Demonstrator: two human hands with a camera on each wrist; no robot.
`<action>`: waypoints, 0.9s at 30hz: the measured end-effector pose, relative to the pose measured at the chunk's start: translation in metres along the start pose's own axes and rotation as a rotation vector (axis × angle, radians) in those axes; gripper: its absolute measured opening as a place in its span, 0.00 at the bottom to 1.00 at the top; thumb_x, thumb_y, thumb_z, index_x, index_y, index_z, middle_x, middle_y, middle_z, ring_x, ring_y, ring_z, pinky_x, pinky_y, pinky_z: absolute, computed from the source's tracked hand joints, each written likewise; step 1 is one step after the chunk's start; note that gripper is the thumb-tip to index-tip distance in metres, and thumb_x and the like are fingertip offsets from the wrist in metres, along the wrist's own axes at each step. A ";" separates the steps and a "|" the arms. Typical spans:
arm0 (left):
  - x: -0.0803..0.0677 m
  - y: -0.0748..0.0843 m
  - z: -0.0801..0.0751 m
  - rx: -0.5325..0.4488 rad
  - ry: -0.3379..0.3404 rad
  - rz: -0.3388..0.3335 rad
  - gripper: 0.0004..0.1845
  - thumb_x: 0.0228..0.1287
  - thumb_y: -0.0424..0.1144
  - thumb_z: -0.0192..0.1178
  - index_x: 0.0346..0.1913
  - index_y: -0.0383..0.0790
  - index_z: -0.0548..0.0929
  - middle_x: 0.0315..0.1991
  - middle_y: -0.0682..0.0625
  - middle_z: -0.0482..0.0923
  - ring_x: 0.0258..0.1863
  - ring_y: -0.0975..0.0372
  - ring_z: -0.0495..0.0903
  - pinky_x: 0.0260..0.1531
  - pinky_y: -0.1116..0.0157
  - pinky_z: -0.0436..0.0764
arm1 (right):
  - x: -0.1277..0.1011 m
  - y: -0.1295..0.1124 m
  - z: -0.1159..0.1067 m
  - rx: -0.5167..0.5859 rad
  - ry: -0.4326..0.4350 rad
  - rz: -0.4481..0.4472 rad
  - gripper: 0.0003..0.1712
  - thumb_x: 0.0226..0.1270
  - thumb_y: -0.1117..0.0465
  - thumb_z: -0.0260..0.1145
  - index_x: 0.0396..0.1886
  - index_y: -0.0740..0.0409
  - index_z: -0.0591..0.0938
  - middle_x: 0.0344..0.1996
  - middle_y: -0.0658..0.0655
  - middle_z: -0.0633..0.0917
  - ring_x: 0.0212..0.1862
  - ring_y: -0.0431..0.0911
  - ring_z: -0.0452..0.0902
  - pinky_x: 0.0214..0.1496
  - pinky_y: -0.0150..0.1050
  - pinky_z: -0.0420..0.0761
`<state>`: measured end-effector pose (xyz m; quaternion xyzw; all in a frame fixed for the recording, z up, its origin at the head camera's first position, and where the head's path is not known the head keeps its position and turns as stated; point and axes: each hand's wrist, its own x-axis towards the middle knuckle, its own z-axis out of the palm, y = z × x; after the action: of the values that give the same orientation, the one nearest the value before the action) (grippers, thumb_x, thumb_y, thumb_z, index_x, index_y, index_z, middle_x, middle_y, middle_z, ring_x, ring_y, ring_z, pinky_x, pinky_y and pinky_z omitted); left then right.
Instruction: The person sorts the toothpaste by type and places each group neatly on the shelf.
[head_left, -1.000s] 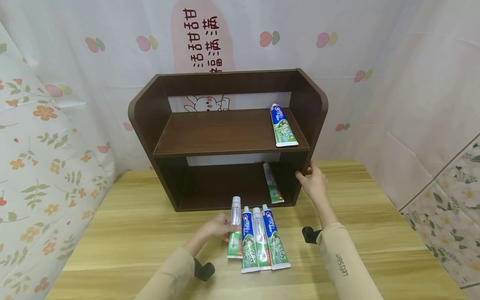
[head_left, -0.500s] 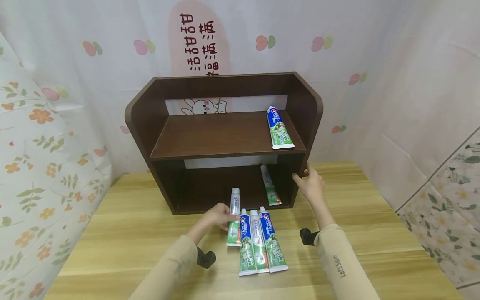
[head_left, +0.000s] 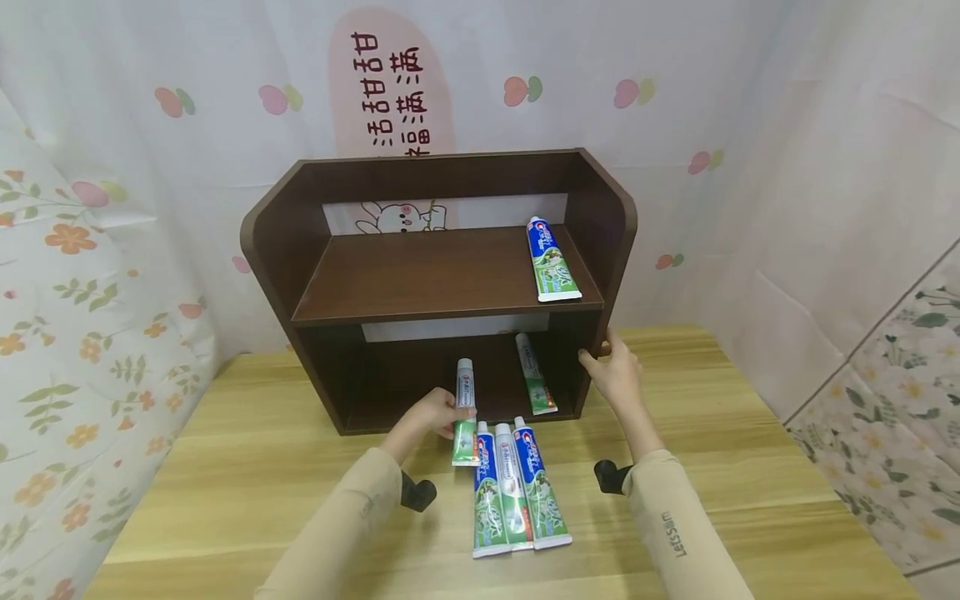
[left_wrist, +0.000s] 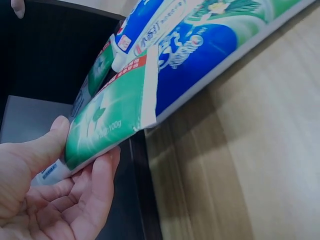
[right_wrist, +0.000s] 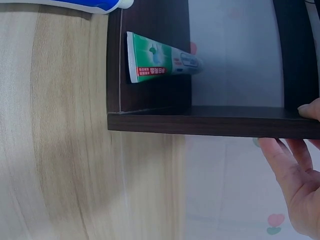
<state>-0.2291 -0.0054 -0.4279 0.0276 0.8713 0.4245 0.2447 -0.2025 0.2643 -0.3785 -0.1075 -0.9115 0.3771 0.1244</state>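
Observation:
My left hand (head_left: 429,417) holds a green-and-white toothpaste tube (head_left: 465,385) between thumb and fingers, cap pointing toward the rack. In the head view its cap end overlaps the lower shelf's front edge. The left wrist view shows the thumb on one side of the held toothpaste tube (left_wrist: 107,112) and fingers under the other. My right hand (head_left: 618,377) grips the right side panel of a dark brown two-tier rack (head_left: 442,271), thumb inside and fingers outside, as the side panel (right_wrist: 210,125) shows in the right wrist view.
One blue-and-green toothpaste tube (head_left: 553,262) lies on the upper shelf at the right. A green-and-white tube (head_left: 534,375) lies on the lower shelf, right side. Three more tubes (head_left: 513,492) lie side by side on the wooden table (head_left: 247,500) before the rack.
My left hand has carried the toothpaste tube forward, from beside the row on the table to the lower shelf's front edge. The right hand keeps its grip on the rack; the head view shifts slightly.

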 end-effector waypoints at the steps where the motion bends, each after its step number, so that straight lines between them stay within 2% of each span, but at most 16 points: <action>1: 0.002 0.001 0.000 0.002 0.002 -0.004 0.19 0.61 0.41 0.59 0.43 0.25 0.73 0.32 0.42 0.77 0.26 0.58 0.80 0.31 0.64 0.84 | 0.000 0.000 0.000 -0.003 0.001 -0.001 0.22 0.62 0.55 0.59 0.53 0.59 0.68 0.49 0.72 0.78 0.52 0.68 0.70 0.56 0.60 0.64; 3: 0.009 0.001 0.000 0.002 -0.002 -0.010 0.21 0.61 0.41 0.59 0.46 0.24 0.72 0.34 0.40 0.77 0.28 0.56 0.81 0.32 0.63 0.84 | 0.000 0.000 0.000 0.001 0.002 -0.001 0.22 0.62 0.55 0.59 0.53 0.59 0.69 0.49 0.72 0.78 0.52 0.68 0.70 0.56 0.60 0.64; 5: 0.026 -0.005 0.001 -0.009 -0.011 -0.022 0.24 0.60 0.43 0.60 0.48 0.24 0.71 0.37 0.38 0.77 0.31 0.53 0.82 0.33 0.61 0.84 | 0.000 0.001 0.000 0.006 0.006 0.000 0.22 0.61 0.56 0.59 0.53 0.60 0.69 0.49 0.72 0.78 0.52 0.68 0.70 0.57 0.60 0.63; 7: 0.057 -0.023 0.004 -0.037 -0.035 0.001 0.30 0.57 0.47 0.62 0.50 0.22 0.70 0.38 0.37 0.77 0.32 0.52 0.82 0.32 0.60 0.84 | 0.000 0.001 0.000 0.006 0.010 -0.001 0.22 0.61 0.56 0.59 0.53 0.60 0.69 0.48 0.72 0.78 0.52 0.68 0.71 0.57 0.60 0.63; 9: 0.098 -0.049 0.010 -0.077 -0.046 0.034 0.37 0.51 0.53 0.65 0.51 0.22 0.69 0.35 0.40 0.77 0.29 0.53 0.81 0.29 0.62 0.84 | 0.000 0.001 0.001 0.002 0.012 -0.005 0.22 0.61 0.56 0.59 0.53 0.60 0.69 0.48 0.72 0.78 0.52 0.67 0.71 0.57 0.60 0.63; 12: 0.154 -0.085 0.019 -0.125 -0.051 0.091 0.43 0.45 0.59 0.66 0.50 0.22 0.69 0.31 0.41 0.77 0.26 0.54 0.80 0.25 0.63 0.83 | 0.001 0.001 0.001 0.006 0.013 -0.008 0.22 0.61 0.55 0.60 0.52 0.60 0.69 0.48 0.71 0.79 0.51 0.66 0.73 0.57 0.60 0.64; 13: 0.162 -0.088 0.021 -0.128 -0.037 0.074 0.40 0.48 0.59 0.64 0.50 0.24 0.70 0.33 0.41 0.78 0.29 0.53 0.81 0.28 0.62 0.84 | 0.001 0.001 0.002 0.006 0.017 -0.012 0.22 0.61 0.55 0.59 0.52 0.60 0.69 0.47 0.72 0.79 0.50 0.66 0.73 0.56 0.60 0.64; 16: 0.192 -0.102 0.026 -0.142 -0.013 0.078 0.33 0.53 0.56 0.62 0.47 0.26 0.74 0.33 0.40 0.80 0.30 0.52 0.81 0.29 0.60 0.84 | 0.002 0.000 0.002 0.017 0.022 -0.011 0.22 0.61 0.56 0.60 0.52 0.59 0.70 0.47 0.71 0.79 0.49 0.66 0.74 0.56 0.60 0.64; 19: 0.224 -0.116 0.028 -0.185 0.009 0.037 0.30 0.52 0.57 0.63 0.45 0.31 0.77 0.34 0.42 0.80 0.30 0.53 0.81 0.30 0.59 0.84 | 0.001 0.000 0.002 0.024 0.020 -0.003 0.22 0.61 0.56 0.60 0.53 0.60 0.69 0.48 0.72 0.79 0.50 0.66 0.73 0.56 0.60 0.64; 21: 0.260 -0.135 0.029 -0.227 0.015 0.027 0.34 0.44 0.59 0.67 0.44 0.33 0.77 0.31 0.44 0.80 0.27 0.56 0.81 0.25 0.61 0.83 | 0.001 0.000 0.003 0.032 0.011 0.004 0.23 0.62 0.56 0.60 0.54 0.59 0.69 0.48 0.72 0.78 0.51 0.66 0.72 0.57 0.60 0.64; 24: 0.315 -0.166 0.037 -0.263 0.029 -0.022 0.41 0.38 0.62 0.69 0.52 0.37 0.74 0.35 0.46 0.79 0.31 0.56 0.81 0.26 0.60 0.83 | 0.000 -0.001 0.003 0.036 0.009 0.007 0.23 0.62 0.57 0.60 0.55 0.59 0.69 0.49 0.72 0.78 0.52 0.67 0.71 0.57 0.61 0.63; 27: 0.369 -0.196 0.047 -0.282 0.051 -0.063 0.47 0.36 0.65 0.68 0.60 0.42 0.69 0.41 0.45 0.77 0.35 0.54 0.80 0.27 0.58 0.83 | 0.000 -0.001 0.003 0.037 0.016 0.005 0.22 0.61 0.57 0.60 0.54 0.59 0.69 0.48 0.72 0.78 0.52 0.67 0.72 0.56 0.61 0.64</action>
<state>-0.5007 -0.0017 -0.7486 -0.0451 0.8095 0.5353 0.2369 -0.2035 0.2619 -0.3795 -0.1102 -0.9031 0.3933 0.1326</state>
